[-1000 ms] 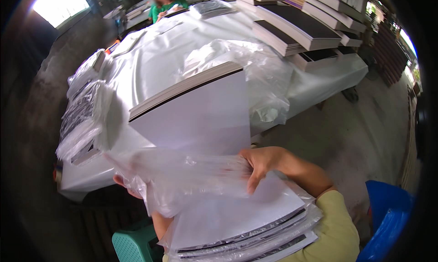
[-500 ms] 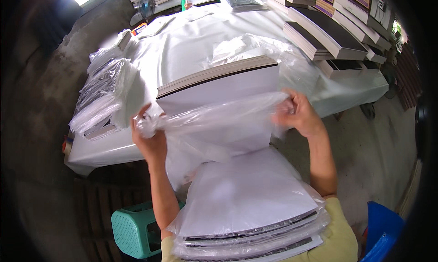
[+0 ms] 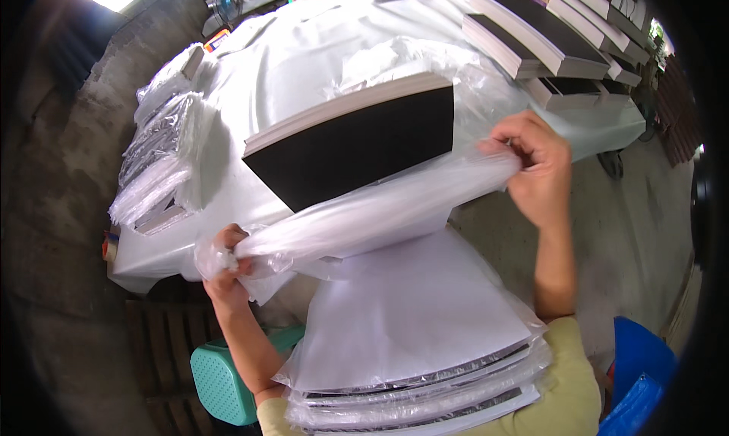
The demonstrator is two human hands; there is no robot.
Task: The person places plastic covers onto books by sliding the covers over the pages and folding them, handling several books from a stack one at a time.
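Observation:
A clear plastic bag [image 3: 372, 204] is stretched between my hands, its mouth gathered into a band. My left hand [image 3: 228, 260] grips the bunched left end, and my right hand [image 3: 538, 159] pinches the right end, higher up. A white sheet or board [image 3: 402, 232] shows below the band, apparently inside the bag. Right behind it, at the table's near edge, stands a stack of boards [image 3: 364, 144] with a black face and pale edges. On my lap lies a pile of white and black boards in clear bags [image 3: 418, 307].
Filled plastic bags [image 3: 163, 147] are piled on the left of the white-covered table [image 3: 281, 64]. Stacks of black-topped boards [image 3: 547, 37] stand at the far right. Loose clear plastic [image 3: 486, 94] lies behind the boards. A green stool [image 3: 224, 379] is at lower left, something blue [image 3: 642, 360] at lower right.
The bag and the white sheet have come away from the stack toward me, exposing its black face. My left hand has moved down and left, my right hand up and right.

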